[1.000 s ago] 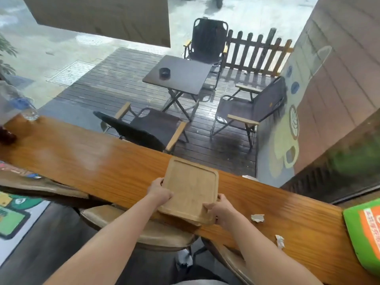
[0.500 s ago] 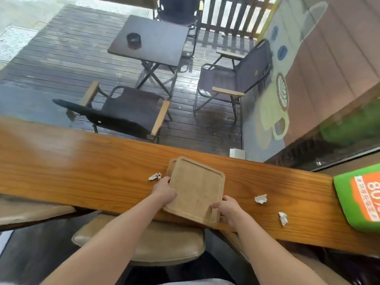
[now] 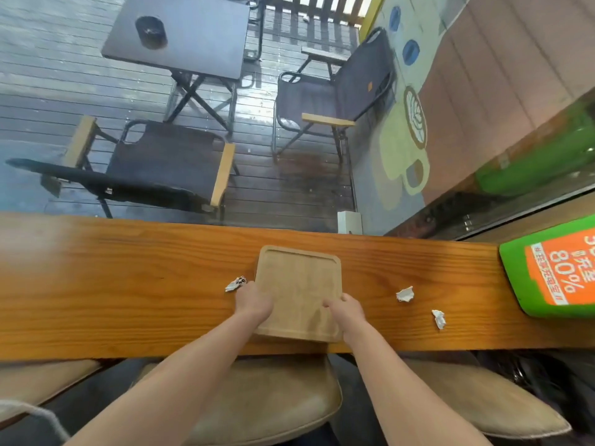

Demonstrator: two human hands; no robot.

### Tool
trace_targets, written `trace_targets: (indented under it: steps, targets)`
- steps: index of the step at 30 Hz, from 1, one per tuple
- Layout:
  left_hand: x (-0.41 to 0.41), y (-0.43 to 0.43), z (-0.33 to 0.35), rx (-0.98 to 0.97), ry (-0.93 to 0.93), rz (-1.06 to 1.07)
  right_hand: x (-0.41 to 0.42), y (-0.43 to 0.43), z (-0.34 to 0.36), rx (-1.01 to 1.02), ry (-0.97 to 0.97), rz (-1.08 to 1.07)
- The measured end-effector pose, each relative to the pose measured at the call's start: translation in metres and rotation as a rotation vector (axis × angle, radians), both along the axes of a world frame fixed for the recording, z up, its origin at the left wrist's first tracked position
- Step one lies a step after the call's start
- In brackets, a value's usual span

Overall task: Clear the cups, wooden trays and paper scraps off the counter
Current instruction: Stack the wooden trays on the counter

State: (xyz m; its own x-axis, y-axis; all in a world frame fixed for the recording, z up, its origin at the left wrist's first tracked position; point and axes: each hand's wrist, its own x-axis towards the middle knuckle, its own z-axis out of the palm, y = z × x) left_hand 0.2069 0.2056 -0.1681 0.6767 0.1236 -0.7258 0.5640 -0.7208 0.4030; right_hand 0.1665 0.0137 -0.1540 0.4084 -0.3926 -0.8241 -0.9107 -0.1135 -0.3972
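Head camera looked down over our two bare forearms to the wooden counter (image 3: 128, 284), with padded stools (image 3: 251, 400) tucked under its near edge. Our left hand (image 3: 254, 304) grasped the left side of the wooden tray (image 3: 299, 284) and our right hand (image 3: 347, 312) grasped its right side near the front corner, fingers curled over the rim. The tray lay on the counter, its near edge close to the counter's front lip; a second tray may have sat beneath it, but we could not tell.

We judged the main risk to be the three paper scraps. One scrap (image 3: 236, 283) lay just beside the left hand, touching or nearly touching the tray, so sliding the tray could sweep it off onto the stools or floor. Two more, a crumpled piece (image 3: 405, 294) and a smaller one (image 3: 439, 318), lay to the right, light enough to be blown or brushed away. A tilted lift could also let a lower tray slip.

At the counter's right end, a green and orange sign (image 3: 557, 268) read "80%" beside characters too small to make out. Beyond the glass, folding chairs (image 3: 161, 162) and a dark table (image 3: 180, 37) stood on wet decking.
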Motion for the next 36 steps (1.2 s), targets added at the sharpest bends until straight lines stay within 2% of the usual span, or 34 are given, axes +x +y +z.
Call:
trace_targets:
  steps: [8,22,31,36]
  targets:
    - [-0.002,-0.003,-0.001,0.093,-0.069,0.063,-0.001,0.007,-0.012,0.007,-0.009,-0.017]
    - [-0.008,-0.002,-0.003,0.082,-0.130,0.079,-0.001,0.003,-0.015,0.030,-0.017,0.034]
    - [-0.007,0.006,-0.007,-0.018,0.059,0.192,-0.006,0.008,-0.020,0.022,0.015,0.010]
    - [-0.011,0.005,-0.013,-0.037,0.096,0.328,-0.007,0.006,-0.029,0.016,0.034,-0.012]
